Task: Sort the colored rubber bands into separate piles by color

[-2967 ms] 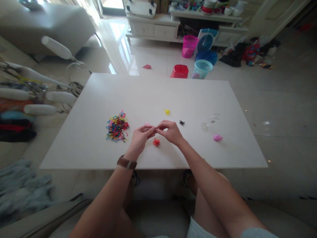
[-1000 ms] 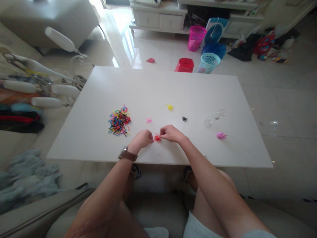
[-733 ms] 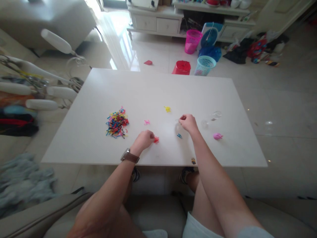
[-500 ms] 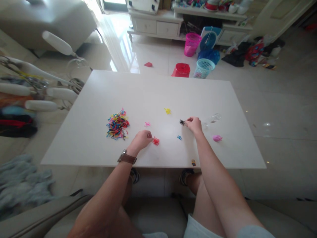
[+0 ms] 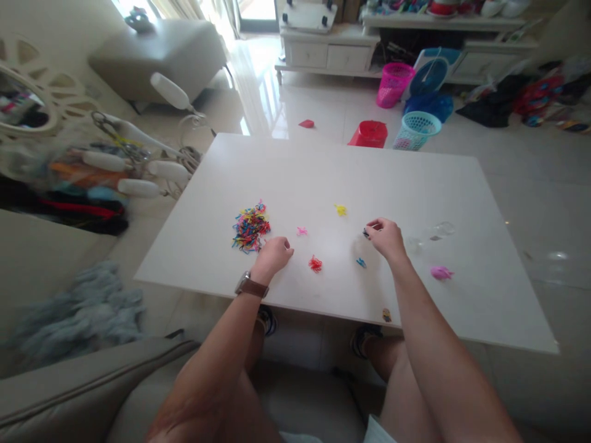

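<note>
A mixed heap of small coloured rubber bands [image 5: 252, 229] lies on the left part of the white table [image 5: 286, 160]. My left hand [image 5: 274, 253] is beside the heap's right edge, its fingers curled together; anything in them is too small to make out. My right hand [image 5: 386, 237] pinches at black rubber bands [image 5: 365, 233], which show at its fingertips. Between the hands are small separate groups: red rubber bands [image 5: 315, 264], pink rubber bands [image 5: 301, 231], yellow rubber bands [image 5: 340, 210] and blue rubber bands [image 5: 361, 263].
Right of my right hand lie a clear plastic object [image 5: 442, 231] and a purple-pink lump [image 5: 442, 272]. A small cartoon-figure piece [image 5: 386, 315] is at the table's near edge. Beyond the far edge stand a red bin [image 5: 370, 133] and a light blue basket [image 5: 418, 130].
The view has turned left. My left hand has moved away from the red rubber bands toward the mixed heap. My right hand stays by the black rubber bands.
</note>
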Motion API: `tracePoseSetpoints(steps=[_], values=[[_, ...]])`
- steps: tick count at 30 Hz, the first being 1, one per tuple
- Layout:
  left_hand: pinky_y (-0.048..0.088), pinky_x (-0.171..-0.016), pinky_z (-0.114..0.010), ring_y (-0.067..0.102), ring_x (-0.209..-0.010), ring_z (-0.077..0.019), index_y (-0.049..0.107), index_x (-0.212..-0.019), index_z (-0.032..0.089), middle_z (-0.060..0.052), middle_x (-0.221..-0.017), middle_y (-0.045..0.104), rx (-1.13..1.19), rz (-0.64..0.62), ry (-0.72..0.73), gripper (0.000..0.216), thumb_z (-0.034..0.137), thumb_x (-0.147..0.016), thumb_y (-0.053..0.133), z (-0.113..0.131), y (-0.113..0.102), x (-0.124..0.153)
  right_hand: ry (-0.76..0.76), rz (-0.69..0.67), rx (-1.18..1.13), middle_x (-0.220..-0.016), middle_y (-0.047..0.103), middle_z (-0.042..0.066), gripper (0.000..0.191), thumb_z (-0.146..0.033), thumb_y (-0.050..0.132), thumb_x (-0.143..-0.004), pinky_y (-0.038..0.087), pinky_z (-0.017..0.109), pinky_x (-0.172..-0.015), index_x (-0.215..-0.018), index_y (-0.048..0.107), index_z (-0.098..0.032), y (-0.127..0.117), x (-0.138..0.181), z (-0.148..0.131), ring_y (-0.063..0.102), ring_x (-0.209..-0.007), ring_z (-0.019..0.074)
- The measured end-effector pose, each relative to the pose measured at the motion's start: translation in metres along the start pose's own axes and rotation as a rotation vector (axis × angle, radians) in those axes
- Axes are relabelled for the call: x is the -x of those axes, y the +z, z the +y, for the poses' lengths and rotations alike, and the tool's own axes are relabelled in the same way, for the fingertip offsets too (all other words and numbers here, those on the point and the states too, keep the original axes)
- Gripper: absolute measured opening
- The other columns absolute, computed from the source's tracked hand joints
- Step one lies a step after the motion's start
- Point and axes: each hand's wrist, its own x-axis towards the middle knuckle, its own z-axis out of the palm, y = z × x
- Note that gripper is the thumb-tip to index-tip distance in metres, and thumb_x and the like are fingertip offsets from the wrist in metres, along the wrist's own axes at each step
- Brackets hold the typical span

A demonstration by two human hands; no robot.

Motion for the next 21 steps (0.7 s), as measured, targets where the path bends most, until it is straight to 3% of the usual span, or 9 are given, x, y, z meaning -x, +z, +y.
tracePoseSetpoints(steps=[5,8,13,21], values=[[0.05,-0.079,-0.029,0.071,-0.093,-0.0244,0.077,-0.096,0.018,-0.011,-0.098,0.078,-0.001,0.23,-0.168,0.023,0.014,-0.081,0.06,-0.04,-0.031,-0.013,-0.009,-0.035,-0.006,-0.077,0.073,0.004,0.013,-0.029,0.062,-0.078,0.046,0.028,-0.067,-0.082,0.071,-0.02,0.001,0.004,-0.009,0.068,-0.07,0.0184],[0.051,-0.079,-0.03,0.071,-0.097,-0.0261,0.077,-0.106,0.017,-0.012,-0.105,0.078,-0.007,0.294,-0.255,0.032,0.017,-0.077,0.066,-0.066,-0.04,-0.022,-0.024,-0.042,-0.002,-0.076,0.073,0.004,0.013,-0.029,0.062,-0.078,0.046,0.028,-0.067,-0.081,0.071,-0.02,-0.002,0.006,-0.014,0.067,-0.069,0.018],[0.05,-0.079,-0.029,0.071,-0.097,-0.025,0.077,-0.113,0.02,-0.01,-0.106,0.078,0.002,0.26,-0.243,0.04,0.016,-0.074,0.067,-0.082,-0.027,-0.029,-0.029,-0.07,-0.018,-0.078,0.074,0.004,0.015,-0.029,0.061,-0.078,0.046,0.028,-0.066,-0.081,0.071,-0.02,-0.001,0.006,-0.017,0.067,-0.068,0.0178],[0.051,-0.077,-0.031,0.071,-0.086,-0.0253,0.08,-0.093,0.021,-0.01,-0.09,0.078,0.083,0.343,-0.25,0.022,0.027,-0.077,0.066,-0.092,-0.026,-0.036,-0.028,-0.1,-0.037,-0.077,0.074,0.004,0.013,-0.029,0.062,-0.078,0.047,0.028,-0.068,-0.079,0.071,-0.02,0.0,0.008,-0.024,0.068,-0.069,0.0178]])
